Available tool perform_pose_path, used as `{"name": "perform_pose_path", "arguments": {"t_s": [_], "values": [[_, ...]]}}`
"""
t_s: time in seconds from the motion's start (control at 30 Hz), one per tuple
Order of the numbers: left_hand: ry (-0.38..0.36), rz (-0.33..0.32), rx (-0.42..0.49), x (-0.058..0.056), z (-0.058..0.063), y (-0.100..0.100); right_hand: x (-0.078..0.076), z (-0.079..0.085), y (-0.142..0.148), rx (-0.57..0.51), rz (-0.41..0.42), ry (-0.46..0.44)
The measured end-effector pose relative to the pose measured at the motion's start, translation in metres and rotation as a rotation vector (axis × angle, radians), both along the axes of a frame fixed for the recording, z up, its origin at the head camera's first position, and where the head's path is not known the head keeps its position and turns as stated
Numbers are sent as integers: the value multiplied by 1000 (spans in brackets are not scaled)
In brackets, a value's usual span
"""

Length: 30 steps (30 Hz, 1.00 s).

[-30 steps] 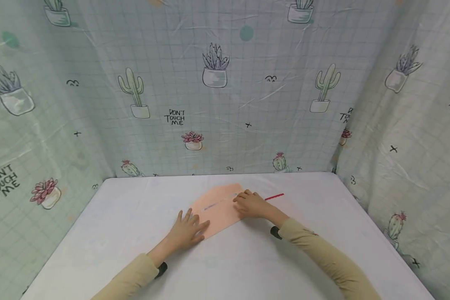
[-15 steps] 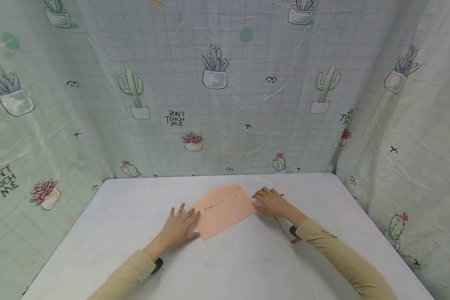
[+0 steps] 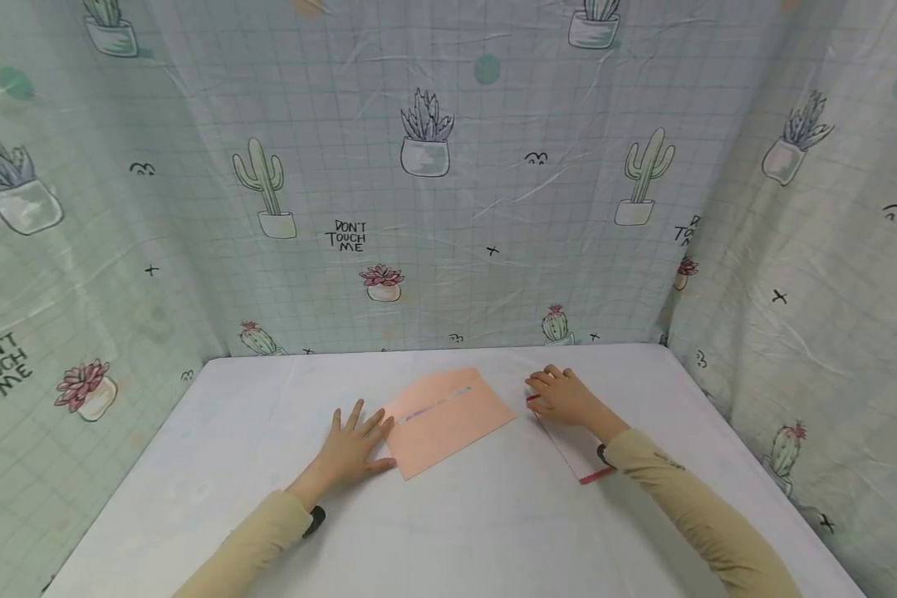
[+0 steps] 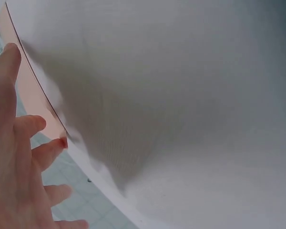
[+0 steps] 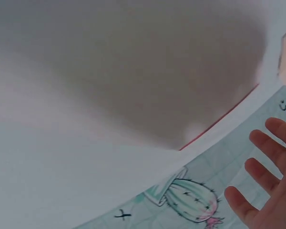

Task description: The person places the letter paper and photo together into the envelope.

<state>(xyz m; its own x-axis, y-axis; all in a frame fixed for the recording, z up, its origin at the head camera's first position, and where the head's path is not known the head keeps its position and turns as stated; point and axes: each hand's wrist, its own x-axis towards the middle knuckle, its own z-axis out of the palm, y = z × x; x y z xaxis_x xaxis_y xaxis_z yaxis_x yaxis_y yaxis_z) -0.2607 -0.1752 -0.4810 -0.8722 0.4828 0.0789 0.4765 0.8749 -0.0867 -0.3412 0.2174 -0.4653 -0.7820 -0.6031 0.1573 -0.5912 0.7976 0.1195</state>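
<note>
While, in the head view, the peach envelope (image 3: 452, 432) lies flap-open on the white table (image 3: 448, 531), a red-edged white sheet (image 3: 579, 455) is partly covered by the right hand (image 3: 571, 400). In the left wrist view, the envelope's edge is seemingly touched by the left hand's (image 4: 12, 157) wide-spread fingers. In the right wrist view, nothing is seen held by four parted fingers; handling the sheet is judged underway, an edge pinch being called for.
</note>
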Motion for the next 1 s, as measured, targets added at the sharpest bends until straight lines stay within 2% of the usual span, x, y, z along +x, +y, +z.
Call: {"name": "perform_pose_path", "arguments": {"t_s": [0.2,0.43,0.63,1.0], "values": [[9,4,-1,1,-1,4,-4,-7,11,25,-29,13],[58,4,-34,-2,-4,4,-5,-12,18,58,-53,-28],[25,17,-29,-2,-3,5,-7,-17,22,47,-58,-53],[17,26,-32,-1,0,7,-3,-20,22,15,-31,-66]]}}
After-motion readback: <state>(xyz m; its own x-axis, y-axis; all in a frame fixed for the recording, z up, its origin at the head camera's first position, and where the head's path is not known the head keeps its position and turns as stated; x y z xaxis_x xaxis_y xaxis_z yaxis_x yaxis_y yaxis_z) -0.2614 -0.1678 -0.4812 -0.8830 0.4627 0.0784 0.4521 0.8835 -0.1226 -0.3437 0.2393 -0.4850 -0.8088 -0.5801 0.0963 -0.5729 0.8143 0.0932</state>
